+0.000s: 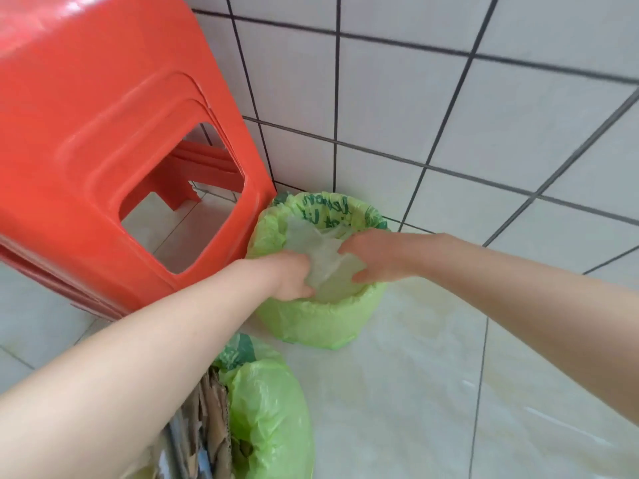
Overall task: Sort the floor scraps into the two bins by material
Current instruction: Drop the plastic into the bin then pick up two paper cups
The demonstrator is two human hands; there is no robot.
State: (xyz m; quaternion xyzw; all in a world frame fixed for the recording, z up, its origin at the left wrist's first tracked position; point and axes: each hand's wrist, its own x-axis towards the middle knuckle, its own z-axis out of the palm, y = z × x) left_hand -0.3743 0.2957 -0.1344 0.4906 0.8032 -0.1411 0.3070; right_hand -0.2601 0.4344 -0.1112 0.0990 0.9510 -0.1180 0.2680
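Observation:
Two bins lined with green plastic bags stand on the tiled floor. The far bin (311, 323) sits in the wall corner; a crumpled sheet of clear plastic film (323, 257) lies in its mouth. My left hand (292, 276) grips the film's near left edge. My right hand (375, 255) presses on the film from the right, fingers curled onto it. The near bin (273, 420) at the bottom holds brown cardboard pieces (211, 416), partly hidden by my left forearm.
A stack of red plastic stools (103, 143) stands close on the left, touching the far bin's side. White tiled walls meet behind the far bin. A large clear plastic sheet (449, 392) lies flat on the floor to the right of the bins.

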